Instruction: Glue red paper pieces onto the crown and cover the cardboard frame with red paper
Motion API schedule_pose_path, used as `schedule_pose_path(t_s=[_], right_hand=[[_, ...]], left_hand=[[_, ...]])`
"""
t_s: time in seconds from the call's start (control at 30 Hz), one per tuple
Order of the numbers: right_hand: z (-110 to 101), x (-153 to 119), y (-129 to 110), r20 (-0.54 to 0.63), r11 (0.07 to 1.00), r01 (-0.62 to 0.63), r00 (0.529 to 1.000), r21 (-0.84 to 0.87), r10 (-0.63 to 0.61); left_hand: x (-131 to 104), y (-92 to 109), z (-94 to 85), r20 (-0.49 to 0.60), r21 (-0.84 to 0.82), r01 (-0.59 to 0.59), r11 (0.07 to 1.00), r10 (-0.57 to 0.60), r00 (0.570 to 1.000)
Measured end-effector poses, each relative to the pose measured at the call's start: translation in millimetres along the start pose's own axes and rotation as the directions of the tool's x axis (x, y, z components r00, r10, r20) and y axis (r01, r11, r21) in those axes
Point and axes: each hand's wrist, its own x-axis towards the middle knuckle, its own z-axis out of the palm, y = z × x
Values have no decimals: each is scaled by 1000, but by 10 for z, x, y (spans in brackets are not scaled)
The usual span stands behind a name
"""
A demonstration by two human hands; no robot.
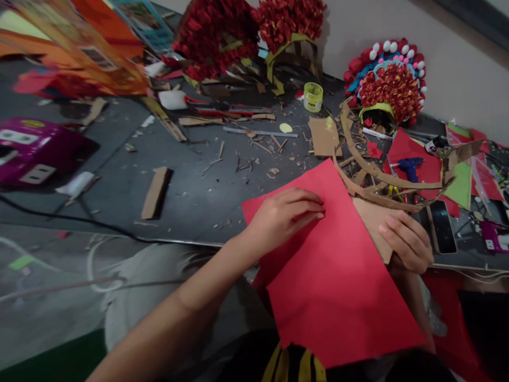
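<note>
the red paper sheet (pixel 338 276) lies half on the worktop (pixel 191 196), overhanging the lap. left hand (pixel 284 217) presses it, fingers loosely curled; right hand (pixel 407 241) seemingly pinches its edge. light, floppy, creases easily; best held at the edges.

Head view, operator's own body only. Left hand (pixel 284 215): bare, no glove, ring, watch or band visible. Left forearm bare over all of its visible length; no sleeve edge in frame. Right hand (pixel 407 241): bare as well, short unpainted nails visible on the fingers, no jewellery; its wrist is mostly hidden. Lower edge of frame: dark garment (pixel 294 366) with several yellow stripes running roughly lengthwise. Light grey cloth (pixel 159 286) under the left arm, probably trousers over the lap, blurred, so weave and seams cannot be read.
</note>
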Motion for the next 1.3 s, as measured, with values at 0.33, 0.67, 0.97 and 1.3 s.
schedule_pose_path(t_s=[0.33,0.67,0.97,1.3], right_hand=[[-8,21,-7,5,998,28,1000,-51,-28],[19,5,-17,-5,999,-49,999,-19,49],[1,-13,25,-8,1000,-4,1000,24,4],[4,-50,23,-46,999,-39,998,28,40]], left_hand=[[-14,13,3,-4,91,-76,993,77,997],[-4,-14,-16,17,21,-37,999,37,999],[-19,-26,-2,31,-86,-18,996,20,999],[-33,-20,-5,23,-54,-31,998,33,999]])
